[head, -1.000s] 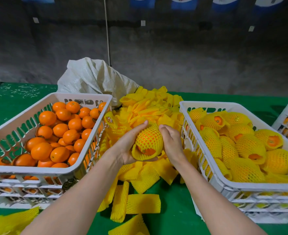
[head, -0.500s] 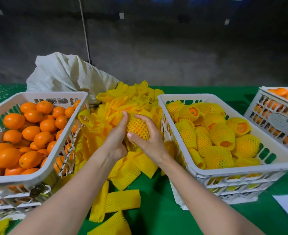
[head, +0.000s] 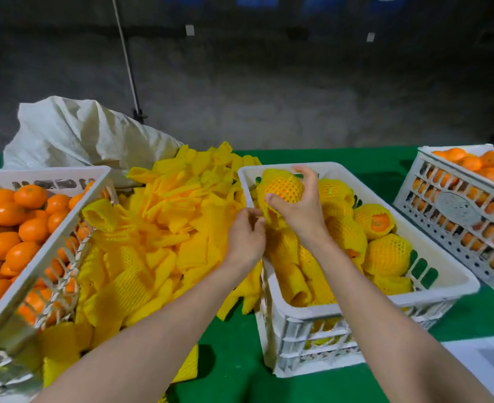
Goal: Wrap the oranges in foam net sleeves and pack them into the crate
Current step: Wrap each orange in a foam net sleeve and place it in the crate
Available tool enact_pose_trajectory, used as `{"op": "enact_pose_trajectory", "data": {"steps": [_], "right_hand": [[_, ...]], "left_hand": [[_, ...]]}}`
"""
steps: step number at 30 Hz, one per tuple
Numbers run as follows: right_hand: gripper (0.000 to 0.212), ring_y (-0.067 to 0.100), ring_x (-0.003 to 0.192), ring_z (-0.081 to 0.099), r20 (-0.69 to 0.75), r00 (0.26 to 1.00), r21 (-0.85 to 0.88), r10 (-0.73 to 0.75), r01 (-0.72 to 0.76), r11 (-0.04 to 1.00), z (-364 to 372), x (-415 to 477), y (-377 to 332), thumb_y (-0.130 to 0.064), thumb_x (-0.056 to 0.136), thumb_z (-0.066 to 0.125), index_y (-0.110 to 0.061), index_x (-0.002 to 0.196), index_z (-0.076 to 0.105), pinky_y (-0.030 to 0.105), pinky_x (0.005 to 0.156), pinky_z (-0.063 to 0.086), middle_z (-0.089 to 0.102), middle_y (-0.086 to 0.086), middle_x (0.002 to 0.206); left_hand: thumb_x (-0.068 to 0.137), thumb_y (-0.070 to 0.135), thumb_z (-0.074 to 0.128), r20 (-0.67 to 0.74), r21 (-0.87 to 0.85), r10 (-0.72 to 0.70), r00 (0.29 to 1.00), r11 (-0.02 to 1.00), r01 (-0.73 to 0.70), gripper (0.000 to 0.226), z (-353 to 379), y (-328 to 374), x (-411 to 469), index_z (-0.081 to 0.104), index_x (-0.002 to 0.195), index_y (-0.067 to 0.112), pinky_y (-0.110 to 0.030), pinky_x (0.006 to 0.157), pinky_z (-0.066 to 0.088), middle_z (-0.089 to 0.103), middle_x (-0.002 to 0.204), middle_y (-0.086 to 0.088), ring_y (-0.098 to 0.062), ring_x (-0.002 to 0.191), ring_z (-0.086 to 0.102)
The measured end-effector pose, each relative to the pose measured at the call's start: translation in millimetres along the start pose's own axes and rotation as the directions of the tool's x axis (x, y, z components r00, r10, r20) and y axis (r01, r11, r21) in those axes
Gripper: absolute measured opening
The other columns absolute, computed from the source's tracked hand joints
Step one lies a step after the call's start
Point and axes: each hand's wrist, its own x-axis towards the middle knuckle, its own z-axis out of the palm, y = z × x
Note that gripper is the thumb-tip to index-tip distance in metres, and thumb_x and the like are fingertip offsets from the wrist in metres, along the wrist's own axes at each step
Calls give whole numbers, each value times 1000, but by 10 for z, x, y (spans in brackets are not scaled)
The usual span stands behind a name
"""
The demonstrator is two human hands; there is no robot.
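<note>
- Right hand [head: 301, 210] gripped the orange [head: 283, 189], fingers curled round it, above the far left corner of the packing crate [head: 307, 338].
- Orange sat inside a yellow foam net sleeve [head: 270, 175]; the sleeve's loose end hung toward the crate's left rim.
- Left hand [head: 245, 239] pinched that loose end, fingers curled close.
- Wrapped oranges [head: 385, 254] lay in the packing crate.
- Pile of spare sleeves [head: 164, 222] lay between it and the supply crate [head: 51, 173] of bare oranges [head: 22, 228].
</note>
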Motion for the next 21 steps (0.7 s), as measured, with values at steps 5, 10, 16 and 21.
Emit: {"op": "enact_pose_trajectory", "data": {"steps": [5, 10, 16, 21], "right_hand": [[60, 18, 108, 42, -65, 998, -206, -7, -7, 978, 44, 560, 247, -17, 67, 79, -13, 117, 46, 6, 76, 29, 41, 8, 119], [58, 23, 101, 48, 93, 995, -451, -30, 69, 890, 380, 963, 435, -23, 74, 75, -20, 124, 45, 19, 81, 40, 36, 12, 127], [52, 35, 122, 46, 311, 909, -879, 276, 165, 447, 653, 1155, 680, -36, 87, 58, -25, 134, 38, 46, 102, 30, 47, 12, 133], [77, 36, 138, 26, 402, 824, -906, 399, 294, 306, 589, 1108, 691, -48, 86, 54, -37, 148, 9, 54, 112, 6, 23, 20, 151]], "left_hand": [[86, -3, 48, 149, 411, 126, 981, 894, -177, 34, 369, 20, 403, 49, 120, -3, -37, 91, 39, 56, 121, -22, -36, 114, 51], [86, -8, 44, 145, 621, 132, 981, 760, -194, 34, 441, -158, 528, 47, 119, -7, -39, 94, 38, 53, 122, -25, -37, 114, 49], [90, -8, 38, 129, 603, 105, 986, 781, -163, 32, 450, -216, 556, 47, 121, -8, -35, 93, 36, 53, 123, -24, -33, 112, 50], [90, -3, 48, 81, 501, 198, 977, 839, -212, 23, 420, -199, 506, 61, 108, -9, -32, 89, 36, 60, 113, -25, -37, 106, 53]]}}
